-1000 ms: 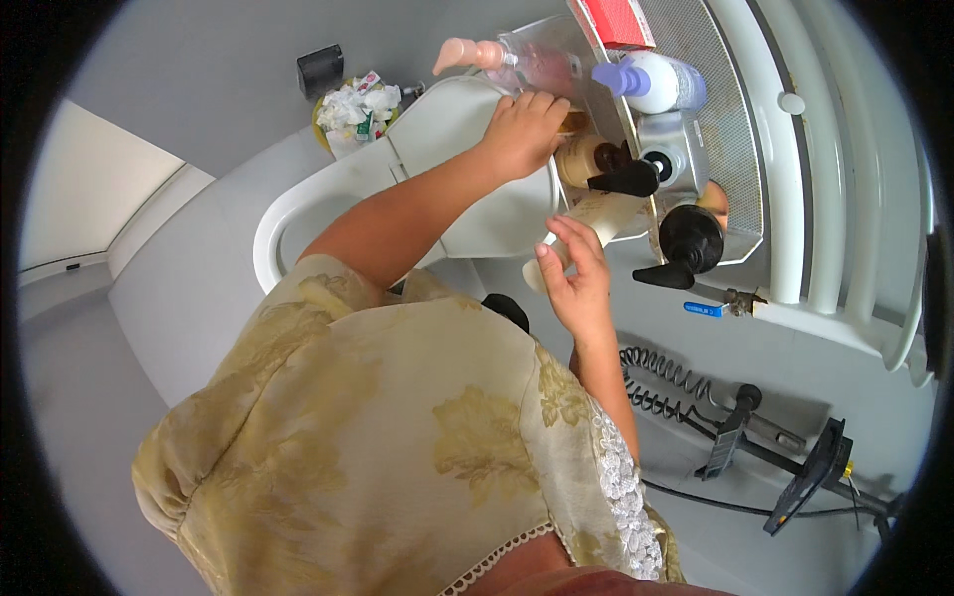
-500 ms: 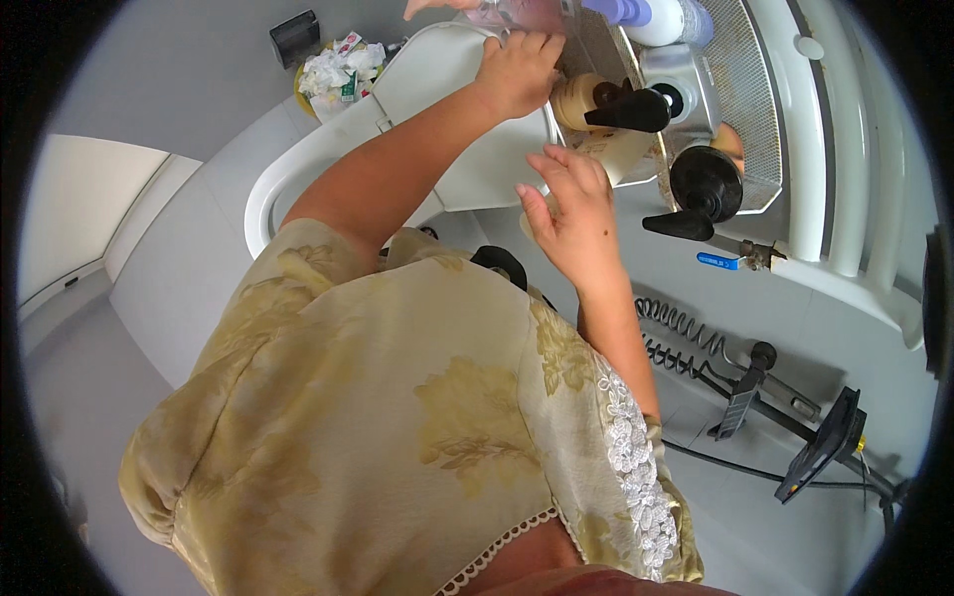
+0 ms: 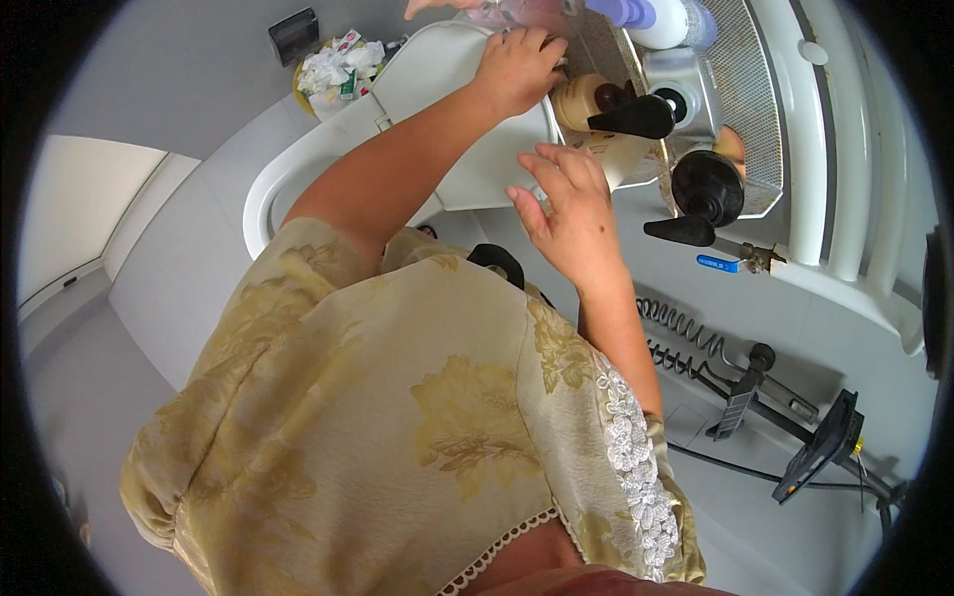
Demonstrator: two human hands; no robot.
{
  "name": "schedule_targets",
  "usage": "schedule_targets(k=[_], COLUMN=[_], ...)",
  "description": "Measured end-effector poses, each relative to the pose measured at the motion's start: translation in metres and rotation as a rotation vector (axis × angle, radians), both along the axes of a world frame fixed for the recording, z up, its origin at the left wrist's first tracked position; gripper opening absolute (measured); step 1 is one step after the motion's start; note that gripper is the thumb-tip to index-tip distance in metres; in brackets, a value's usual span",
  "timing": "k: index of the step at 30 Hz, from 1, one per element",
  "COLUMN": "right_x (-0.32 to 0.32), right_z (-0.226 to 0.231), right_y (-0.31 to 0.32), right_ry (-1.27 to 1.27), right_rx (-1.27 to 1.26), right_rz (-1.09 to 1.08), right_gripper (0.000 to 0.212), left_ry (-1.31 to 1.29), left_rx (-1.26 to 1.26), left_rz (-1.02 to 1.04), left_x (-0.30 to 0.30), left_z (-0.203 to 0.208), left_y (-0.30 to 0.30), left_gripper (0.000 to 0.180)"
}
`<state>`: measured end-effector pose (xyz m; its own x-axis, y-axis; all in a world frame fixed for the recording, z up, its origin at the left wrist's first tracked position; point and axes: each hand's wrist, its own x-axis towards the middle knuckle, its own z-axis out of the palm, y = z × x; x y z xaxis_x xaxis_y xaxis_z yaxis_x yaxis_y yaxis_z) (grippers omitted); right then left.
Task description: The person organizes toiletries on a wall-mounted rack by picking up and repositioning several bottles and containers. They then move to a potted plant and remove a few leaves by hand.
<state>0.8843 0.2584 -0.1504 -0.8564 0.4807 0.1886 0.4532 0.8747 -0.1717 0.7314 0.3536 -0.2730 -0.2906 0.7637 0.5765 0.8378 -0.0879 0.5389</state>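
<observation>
My left hand reaches over the white toilet's lid, its fingers curled down at the near side of a metal mesh basket. Whatever lies under those fingertips is mostly hidden. Lower down, my right hand hangs with fingers apart and holds nothing. Just beyond its fingertips is a pale bottle, partly covered by a black pump head. Between the hands stands a beige jar-like container with a brown top. A dark pump bottle stands to the right.
A silver container and a white bottle with a lavender cap stand in the basket. White pipes run beside it, with a blue valve handle. Coiled hoses hang below. A bin of crumpled paper stands at upper left.
My right hand has shifted slightly left, its thumb moving farther from the basket. The fingers of my left hand have moved a little at the basket's side.
</observation>
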Motion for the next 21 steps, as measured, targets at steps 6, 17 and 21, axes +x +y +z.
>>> schedule_targets(k=[6,17,21], right_x=[0.023,0.083,0.068], right_z=[0.022,0.103,0.106], right_y=[-0.012,-0.019,-0.005], right_ry=[0.105,0.577,0.303], right_rx=[-0.375,-0.237,0.197], right_rz=[0.009,0.02,-0.129], right_gripper=[0.033,0.036,0.042], left_ry=[0.005,-0.077,-0.137], left_rx=[0.122,0.112,0.111], left_rz=[-0.043,-0.136,-0.158], left_x=[-0.004,-0.038,-0.05], left_z=[-0.005,-0.015,-0.017], left_y=[-0.024,-0.084,-0.111], left_gripper=[0.056,0.041,0.036])
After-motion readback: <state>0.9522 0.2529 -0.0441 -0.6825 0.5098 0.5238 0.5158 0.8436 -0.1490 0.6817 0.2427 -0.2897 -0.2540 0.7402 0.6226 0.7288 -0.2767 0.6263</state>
